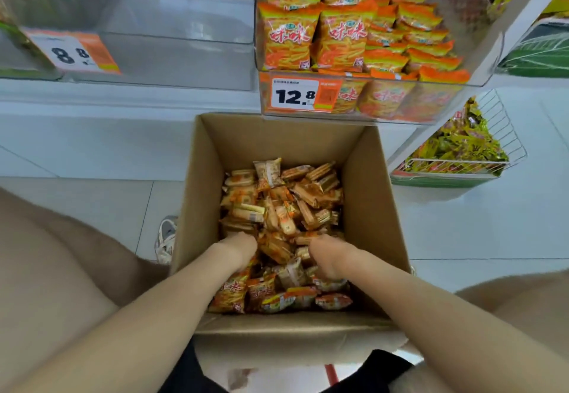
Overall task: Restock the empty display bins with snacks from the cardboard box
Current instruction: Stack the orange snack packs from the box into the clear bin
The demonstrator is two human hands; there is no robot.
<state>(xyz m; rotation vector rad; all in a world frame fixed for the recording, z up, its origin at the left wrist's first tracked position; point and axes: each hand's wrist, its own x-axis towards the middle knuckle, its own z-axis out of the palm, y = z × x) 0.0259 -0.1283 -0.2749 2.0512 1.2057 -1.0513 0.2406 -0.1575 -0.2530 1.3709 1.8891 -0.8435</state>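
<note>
An open cardboard box [374, 208] stands on the floor in front of me, holding several small orange and tan snack packets [286, 204]. My left hand [238, 249] and my right hand [328, 255] both reach down into the pile, fingers dug among the packets and hidden by them. What either hand holds does not show. Above the box on the left is a clear display bin [172, 54] with nothing in it and an 8.8 price tag [72, 52]. To its right a clear bin [489, 54] is full of orange snack bags.
A 12.8 price tag [295, 95] hangs on the full bin, just above the box's far edge. A wire basket [505, 134] of yellow-green packets sits at the right. My knees flank the box and a white shoe [166, 238] rests left of it on the tiled floor.
</note>
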